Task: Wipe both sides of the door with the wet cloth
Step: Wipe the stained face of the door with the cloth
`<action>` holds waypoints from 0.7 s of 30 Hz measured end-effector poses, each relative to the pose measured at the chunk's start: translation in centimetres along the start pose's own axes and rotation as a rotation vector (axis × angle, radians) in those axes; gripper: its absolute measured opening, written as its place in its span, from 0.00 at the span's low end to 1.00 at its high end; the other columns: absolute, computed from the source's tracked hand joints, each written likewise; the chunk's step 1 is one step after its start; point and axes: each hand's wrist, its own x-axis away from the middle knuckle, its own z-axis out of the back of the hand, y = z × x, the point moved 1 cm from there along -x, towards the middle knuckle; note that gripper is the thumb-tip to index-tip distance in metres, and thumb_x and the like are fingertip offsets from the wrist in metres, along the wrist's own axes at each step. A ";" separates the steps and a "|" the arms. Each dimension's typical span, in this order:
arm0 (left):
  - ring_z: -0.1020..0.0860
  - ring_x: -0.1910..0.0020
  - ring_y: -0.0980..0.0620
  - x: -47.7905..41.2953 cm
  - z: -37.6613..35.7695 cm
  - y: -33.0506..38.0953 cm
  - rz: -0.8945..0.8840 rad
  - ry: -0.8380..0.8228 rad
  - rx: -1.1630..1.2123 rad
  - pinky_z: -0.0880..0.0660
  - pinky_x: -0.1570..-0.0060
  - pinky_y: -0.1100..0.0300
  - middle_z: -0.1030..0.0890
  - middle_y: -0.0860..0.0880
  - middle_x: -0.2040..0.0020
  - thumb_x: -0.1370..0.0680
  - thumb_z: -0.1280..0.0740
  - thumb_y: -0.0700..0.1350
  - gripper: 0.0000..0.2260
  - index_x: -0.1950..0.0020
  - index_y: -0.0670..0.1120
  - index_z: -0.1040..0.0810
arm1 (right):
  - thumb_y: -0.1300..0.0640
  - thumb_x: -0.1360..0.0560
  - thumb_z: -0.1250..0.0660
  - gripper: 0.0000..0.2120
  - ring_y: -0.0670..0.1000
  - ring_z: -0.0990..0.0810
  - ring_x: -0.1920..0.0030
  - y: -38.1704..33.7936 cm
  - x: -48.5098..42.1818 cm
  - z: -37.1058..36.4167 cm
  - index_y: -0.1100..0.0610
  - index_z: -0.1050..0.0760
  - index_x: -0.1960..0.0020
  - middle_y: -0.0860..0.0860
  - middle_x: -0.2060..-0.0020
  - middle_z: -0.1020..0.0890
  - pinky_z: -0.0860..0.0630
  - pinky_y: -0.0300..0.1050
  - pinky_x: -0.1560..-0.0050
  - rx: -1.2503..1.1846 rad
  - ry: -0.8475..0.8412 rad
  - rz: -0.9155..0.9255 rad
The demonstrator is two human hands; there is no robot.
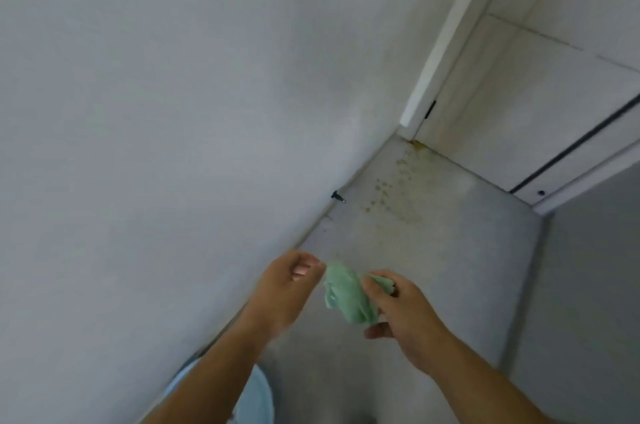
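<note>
Cloth (346,299) in right hand (398,312), beside left hand (287,285).

Hidden and cut off
The right hand (398,312) covers part of the cloth (343,295); the left forearm (214,378) and bottom edge hide most of a pale blue tub (257,399)

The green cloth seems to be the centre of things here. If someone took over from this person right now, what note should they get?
Hands: the right hand grips the crumpled pale green cloth in the air above the grey floor. The left hand has its fingers curled at the cloth's upper edge; blur hides whether it pinches it.
Nearby: a round pale blue basin sits on the floor under the left forearm.
Done: no wiping shows; the cloth touches no surface.
Left: both sides of the door. This view does not make clear which panel that is.
</note>
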 end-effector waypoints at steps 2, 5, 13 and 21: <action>0.16 0.56 0.52 -2.0 -3.4 4.0 -0.055 -0.078 -0.059 0.22 0.51 0.58 0.15 0.50 0.59 0.20 0.29 0.49 0.06 0.55 0.50 0.18 | 0.54 0.19 0.32 0.09 0.58 0.15 0.54 -2.0 0.5 4.2 0.59 0.20 0.46 0.59 0.51 0.17 0.16 0.52 0.61 -0.100 0.089 0.004; 0.16 0.55 0.53 -4.9 -9.1 10.0 -0.123 -0.194 -0.121 0.20 0.50 0.56 0.15 0.51 0.58 0.19 0.32 0.50 0.06 0.54 0.51 0.18 | 0.55 0.20 0.32 0.08 0.60 0.15 0.49 -4.4 0.7 11.1 0.60 0.19 0.48 0.60 0.50 0.16 0.15 0.56 0.55 -0.222 0.231 0.055; 0.17 0.53 0.51 -14.0 -26.2 24.6 -0.281 -0.356 -0.249 0.22 0.52 0.60 0.15 0.49 0.55 0.18 0.33 0.50 0.07 0.51 0.49 0.19 | 0.56 0.19 0.32 0.09 0.60 0.15 0.49 -9.9 -3.5 31.3 0.62 0.18 0.49 0.60 0.52 0.15 0.16 0.56 0.49 -0.381 0.513 0.206; 0.20 0.45 0.55 -24.7 -39.2 35.8 -0.444 -0.424 -0.503 0.23 0.40 0.55 0.19 0.52 0.44 0.19 0.33 0.57 0.17 0.35 0.50 0.23 | 0.54 0.20 0.30 0.07 0.49 0.22 0.62 -16.9 -10.2 47.8 0.50 0.21 0.58 0.49 0.63 0.18 0.25 0.39 0.63 -0.074 0.824 0.343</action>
